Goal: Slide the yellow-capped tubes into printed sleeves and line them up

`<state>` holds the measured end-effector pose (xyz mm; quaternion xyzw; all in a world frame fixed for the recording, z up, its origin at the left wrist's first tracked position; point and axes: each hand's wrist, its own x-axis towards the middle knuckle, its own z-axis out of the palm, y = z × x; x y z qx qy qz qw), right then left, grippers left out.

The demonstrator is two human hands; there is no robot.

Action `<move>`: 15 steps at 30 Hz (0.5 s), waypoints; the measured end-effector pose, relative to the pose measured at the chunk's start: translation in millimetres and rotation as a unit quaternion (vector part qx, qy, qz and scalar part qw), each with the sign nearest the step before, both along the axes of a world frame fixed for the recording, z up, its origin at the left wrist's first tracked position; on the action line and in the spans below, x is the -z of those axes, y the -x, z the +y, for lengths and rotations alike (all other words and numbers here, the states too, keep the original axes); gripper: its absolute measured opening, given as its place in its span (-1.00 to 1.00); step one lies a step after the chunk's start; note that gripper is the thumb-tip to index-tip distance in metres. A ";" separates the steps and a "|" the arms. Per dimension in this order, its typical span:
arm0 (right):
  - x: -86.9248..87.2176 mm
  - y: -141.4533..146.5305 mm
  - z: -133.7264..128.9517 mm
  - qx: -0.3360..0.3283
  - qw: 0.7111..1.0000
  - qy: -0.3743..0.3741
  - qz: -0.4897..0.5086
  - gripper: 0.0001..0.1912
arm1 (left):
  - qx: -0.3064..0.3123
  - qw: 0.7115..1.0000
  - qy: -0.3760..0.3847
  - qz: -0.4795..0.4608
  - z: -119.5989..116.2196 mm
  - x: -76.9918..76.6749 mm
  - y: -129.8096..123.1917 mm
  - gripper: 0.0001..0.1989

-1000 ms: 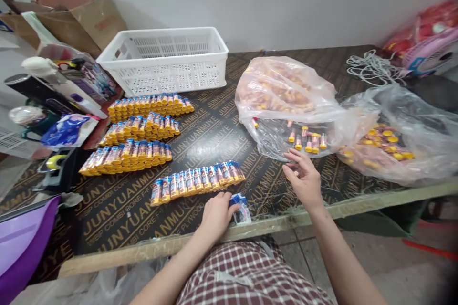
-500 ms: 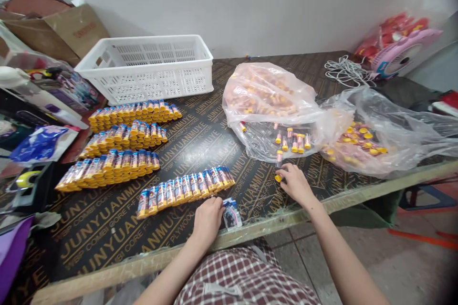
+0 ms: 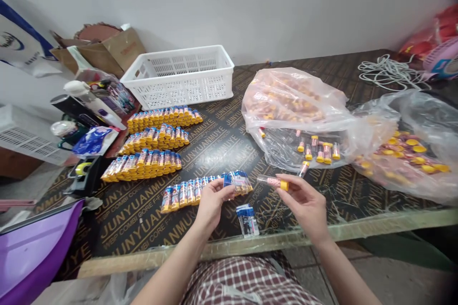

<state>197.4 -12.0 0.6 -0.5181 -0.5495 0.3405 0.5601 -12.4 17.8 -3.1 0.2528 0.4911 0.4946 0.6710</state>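
I take the big plastic bag (image 3: 293, 88) as my landmark: it is full of yellow-capped tubes, with several more lying at its near edge. Just right of it, a second plastic bag (image 3: 429, 171) holds more yellow-capped pieces with pinkish filling. Left of the big bag, toward the wall, stands a slatted white basket (image 3: 186, 88), and nearer than that are three stacks of wrapped tubes (image 3: 143, 166) on the surface (image 3: 218, 152).

Half a second ago my left hand (image 3: 211, 202) was down beside the sleeve pile (image 3: 247, 221); now it is up and pinches one blue-topped sleeve (image 3: 238, 181). My right hand (image 3: 306, 202) was low at a tube; now that tube (image 3: 274, 182) is lifted, clamped by its yellow end between thumb and fingers.

The hands are apart, both on the near side of the big bag. The tube lies between them, clear end pointing at the left one.
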 end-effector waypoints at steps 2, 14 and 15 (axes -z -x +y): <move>0.3 11.5 -2.5 -0.018 0.999 -0.021 0.022 -0.78 | -0.031 0.999 0.013 -0.028 5.2 -2.3 2.5 -0.70; 10.0 27.6 -11.5 -0.020 0.985 -0.130 -0.108 -0.63 | -0.104 0.994 0.024 -0.022 5.9 2.0 8.5 -0.63; 9.9 28.3 -11.6 -0.022 0.984 -0.135 -0.116 -0.62 | -0.103 0.994 0.023 -0.019 5.6 3.1 8.4 -0.64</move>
